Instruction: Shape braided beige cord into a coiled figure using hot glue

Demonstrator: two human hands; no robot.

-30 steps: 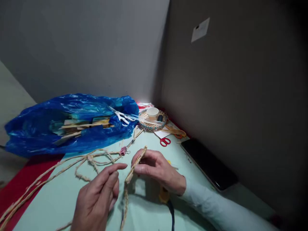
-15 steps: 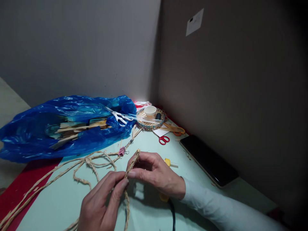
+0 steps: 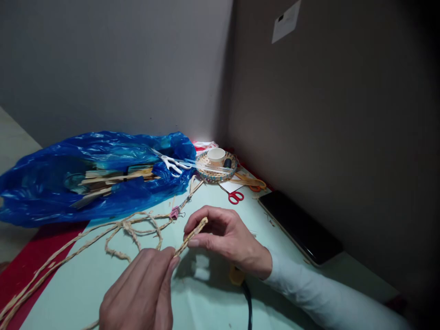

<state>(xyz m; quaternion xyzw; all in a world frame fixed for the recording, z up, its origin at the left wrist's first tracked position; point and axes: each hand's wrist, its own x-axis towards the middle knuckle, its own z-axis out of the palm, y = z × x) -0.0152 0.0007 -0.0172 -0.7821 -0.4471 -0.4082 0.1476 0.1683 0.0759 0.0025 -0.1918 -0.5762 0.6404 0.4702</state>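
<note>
Head view: my left grip (image 3: 144, 286) has its thumb and fingers clamped on a twisted straw cord (image 3: 195, 234), just below its free end. My right grip (image 3: 225, 233) pinches the same cord a little higher, thumb on the near side and fingers curled behind it, so the tip pokes out above my thumb, slanting up and to the right. I hold this piece above the pale green desk (image 3: 213, 305), near the middle; its lower part is hidden by my left grip.

Beyond my left knuckles lies a loose tangle of cord (image 3: 128, 224), with long strands running left across a red cloth (image 3: 34, 270). A pink binder clip (image 3: 174, 213) sits at the tangle's right end. Below my right wrist I see part of a yellow tool (image 3: 237, 276) with a dark cable (image 3: 249, 305) — most of it is covered.

Farther back, a blue plastic bag (image 3: 103, 204) lies spread open around flat wooden strips (image 3: 117, 178), white-handled scissors (image 3: 170, 163) resting on it. Beside it a round woven tray (image 3: 213, 179) carries a white cup (image 3: 216, 156) and a dark spool (image 3: 227, 163). Red-handled scissors (image 3: 236, 197) lie nearer me, and a black phone (image 3: 302, 227) lies flat on the right — well apart from the cord.
</note>
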